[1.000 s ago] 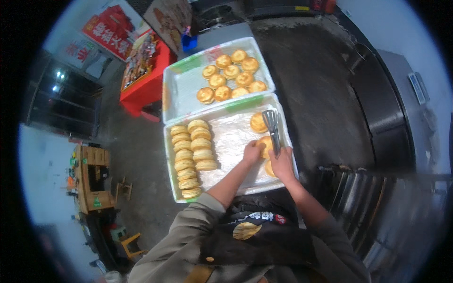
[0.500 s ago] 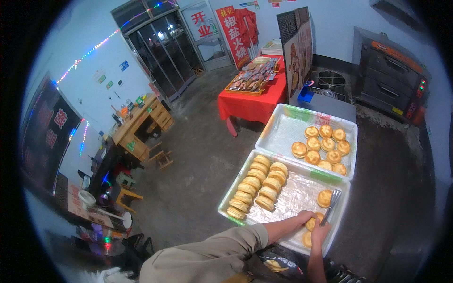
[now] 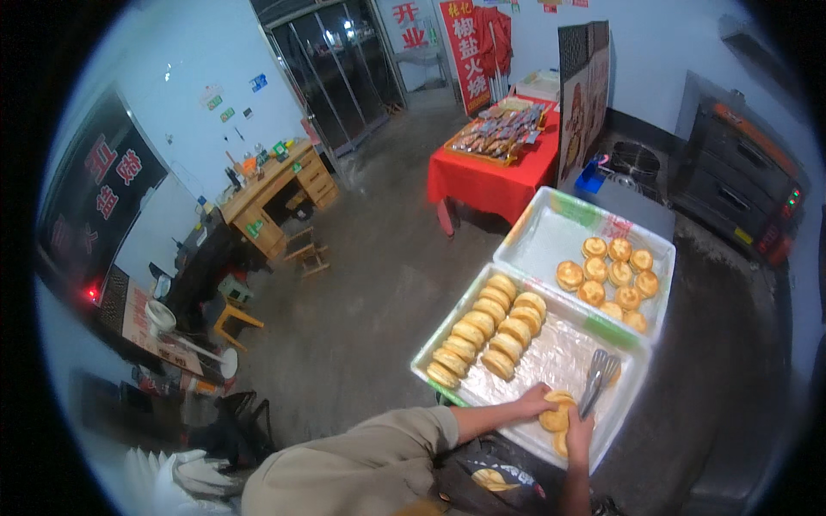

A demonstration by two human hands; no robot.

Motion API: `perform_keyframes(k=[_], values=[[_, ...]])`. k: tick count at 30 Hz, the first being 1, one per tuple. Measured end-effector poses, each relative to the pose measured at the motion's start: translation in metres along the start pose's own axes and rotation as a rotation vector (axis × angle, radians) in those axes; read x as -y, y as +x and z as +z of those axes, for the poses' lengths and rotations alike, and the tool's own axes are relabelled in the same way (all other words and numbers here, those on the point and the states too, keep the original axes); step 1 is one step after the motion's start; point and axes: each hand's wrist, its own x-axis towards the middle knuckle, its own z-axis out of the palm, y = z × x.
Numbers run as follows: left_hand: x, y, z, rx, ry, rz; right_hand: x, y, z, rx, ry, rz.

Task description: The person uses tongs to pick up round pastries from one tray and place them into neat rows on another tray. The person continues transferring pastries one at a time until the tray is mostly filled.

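The person's left hand [image 3: 533, 402] has its fingers closed round the edge of a golden round bun [image 3: 553, 420], low down in the near foam box [image 3: 559, 351], toward its right side. The right hand [image 3: 580, 430] is just across from it, clamped on the handle of some metal tongs [image 3: 595, 385], whose slotted head points up and away. That hand is right against the bun too, though from here I can't quite tell whether its fingers press on it. The two hands are close together, with the bun between them.

Another bun [image 3: 561, 445] lies just below, near the box wall, and one more shows partly behind the tongs. Over on the left of the same foil-lined box, pale buns stand on edge in two rows [image 3: 465, 332], the outer row longer. The far foam box [image 3: 549, 236] adjoins it, with a cluster of browned buns [image 3: 619, 273] lying flat toward its right side. Past that I see a table with a red cloth [image 3: 482, 185], bearing a tray of packets [image 3: 503, 131], and a dark deck oven [image 3: 738, 176] by the wall.
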Motion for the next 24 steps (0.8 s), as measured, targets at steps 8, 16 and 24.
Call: perform_keyframes(k=[8,16,24], values=[[-0.016,-0.074,-0.107,0.127,0.472,0.226,-0.004,-0.014,0.065,0.274,0.339,0.363],[-0.039,-0.09,-0.169,0.179,0.777,0.405,0.0,-0.017,0.137,0.24,0.605,0.472],[-0.042,-0.092,-0.21,0.079,0.944,0.56,0.009,-0.015,0.189,0.126,0.787,0.492]])
